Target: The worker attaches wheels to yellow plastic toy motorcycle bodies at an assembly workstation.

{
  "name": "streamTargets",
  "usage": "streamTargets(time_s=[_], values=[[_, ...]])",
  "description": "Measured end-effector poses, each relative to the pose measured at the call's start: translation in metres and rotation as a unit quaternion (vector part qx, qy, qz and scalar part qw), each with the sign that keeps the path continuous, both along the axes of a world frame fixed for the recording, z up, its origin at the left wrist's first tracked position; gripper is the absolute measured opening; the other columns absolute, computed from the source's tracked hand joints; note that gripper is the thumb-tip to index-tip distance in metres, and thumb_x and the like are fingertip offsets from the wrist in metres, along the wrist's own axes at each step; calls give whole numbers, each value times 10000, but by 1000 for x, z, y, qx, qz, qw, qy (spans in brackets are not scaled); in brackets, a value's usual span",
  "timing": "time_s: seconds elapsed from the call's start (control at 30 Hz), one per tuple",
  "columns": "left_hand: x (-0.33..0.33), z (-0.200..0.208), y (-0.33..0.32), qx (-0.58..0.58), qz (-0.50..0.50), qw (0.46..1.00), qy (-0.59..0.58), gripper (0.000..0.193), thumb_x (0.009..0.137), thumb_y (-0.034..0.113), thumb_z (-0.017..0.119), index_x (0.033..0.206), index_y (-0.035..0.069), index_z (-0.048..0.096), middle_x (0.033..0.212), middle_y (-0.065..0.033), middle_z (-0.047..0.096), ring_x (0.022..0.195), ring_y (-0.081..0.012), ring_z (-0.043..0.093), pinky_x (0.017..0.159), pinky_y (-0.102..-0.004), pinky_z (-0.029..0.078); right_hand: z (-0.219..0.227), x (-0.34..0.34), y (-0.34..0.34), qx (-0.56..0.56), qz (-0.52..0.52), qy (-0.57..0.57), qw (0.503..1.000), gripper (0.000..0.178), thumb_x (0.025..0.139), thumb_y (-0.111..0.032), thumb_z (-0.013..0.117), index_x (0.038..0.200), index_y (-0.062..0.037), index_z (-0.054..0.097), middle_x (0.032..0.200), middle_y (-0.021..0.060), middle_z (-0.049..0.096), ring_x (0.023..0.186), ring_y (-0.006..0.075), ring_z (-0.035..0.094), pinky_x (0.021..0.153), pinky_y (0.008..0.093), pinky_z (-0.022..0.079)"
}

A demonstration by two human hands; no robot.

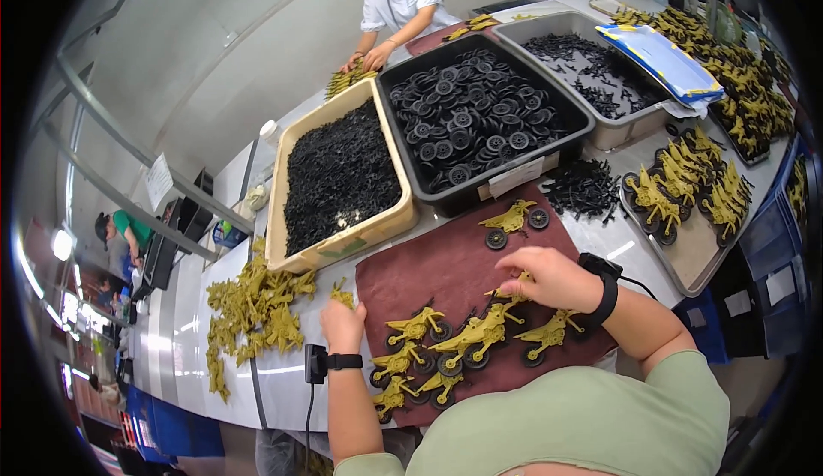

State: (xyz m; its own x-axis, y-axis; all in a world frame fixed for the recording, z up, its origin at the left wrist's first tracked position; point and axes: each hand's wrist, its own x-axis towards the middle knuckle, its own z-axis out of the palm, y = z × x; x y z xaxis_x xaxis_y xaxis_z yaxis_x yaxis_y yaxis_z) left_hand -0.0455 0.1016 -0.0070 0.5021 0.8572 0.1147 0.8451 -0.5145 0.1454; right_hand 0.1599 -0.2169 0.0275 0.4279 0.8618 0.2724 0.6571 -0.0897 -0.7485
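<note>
My left hand (pixel 343 325) is at the left edge of a maroon mat (pixel 403 266), its fingers curled and partly hidden. A yellow plastic toy motorcycle body (pixel 341 294) sticks out just beyond its fingertips. Over the mat's right half, my right hand (pixel 553 280) bends its fingers down onto a yellow toy motorcycle (pixel 512 300) and pinches its upper part. Several toy motorcycles with black wheels (pixel 415 325) stand close together between my hands and nearer to me. Farther up the mat lies another yellow body (pixel 509 216) beside two black wheels (pixel 496 239).
A loose pile of yellow bodies (pixel 257 305) lies at left. Beyond the mat stand a cream bin of small black parts (pixel 300 258), a black bin of wheels (pixel 429 189) and a grey bin (pixel 613 133). A tray (pixel 686 283) holds finished-looking motorcycles. Another person (pixel 403 9) works opposite.
</note>
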Motion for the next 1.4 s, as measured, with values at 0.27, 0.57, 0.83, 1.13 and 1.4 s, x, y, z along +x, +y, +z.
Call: streamTargets(time_s=[0.27, 0.57, 0.83, 1.13, 1.4], values=[[10, 43, -13, -36, -99, 994, -10, 399, 659, 184, 746, 937, -78, 632, 945, -276, 621, 917, -414, 613, 784, -441, 505, 8, 53, -20, 152, -220, 45, 962, 159, 870, -132, 625, 946, 3, 663, 816, 116, 650, 660, 179, 598, 610, 286, 473], [155, 32, -137, -9, -463, 876, -135, 365, 725, 195, 747, 1059, 70, 671, 1027, -77, 634, 983, -263, 592, 827, -409, 430, 0, 62, -17, 143, -249, 2, 958, 166, 872, -160, 612, 913, -8, 664, 782, 140, 642, 685, 258, 625, 627, 330, 491], [201, 3, -148, -5, -478, 875, -74, 391, 731, 179, 747, 1095, 63, 662, 1063, -83, 631, 1029, -255, 572, 864, -402, 383, -10, 68, -18, 173, -261, -40, 949, 142, 871, -138, 599, 880, -8, 654, 799, 164, 648, 739, 326, 634, 671, 378, 509], [202, 7, -147, -8, -484, 873, -67, 354, 745, 160, 730, 1083, 71, 670, 1064, -88, 636, 1024, -263, 577, 861, -406, 377, -4, 65, -20, 172, -233, -39, 956, 137, 871, -136, 596, 884, -10, 650, 809, 153, 649, 747, 322, 631, 673, 382, 507], [211, 0, -156, 47, -493, 867, -52, 263, 702, 153, 752, 925, 36, 676, 940, -113, 647, 918, -296, 605, 785, -417, 434, -11, 64, -17, 153, -226, -49, 961, 127, 867, -111, 610, 911, 0, 653, 807, 142, 649, 737, 291, 632, 668, 343, 511]])
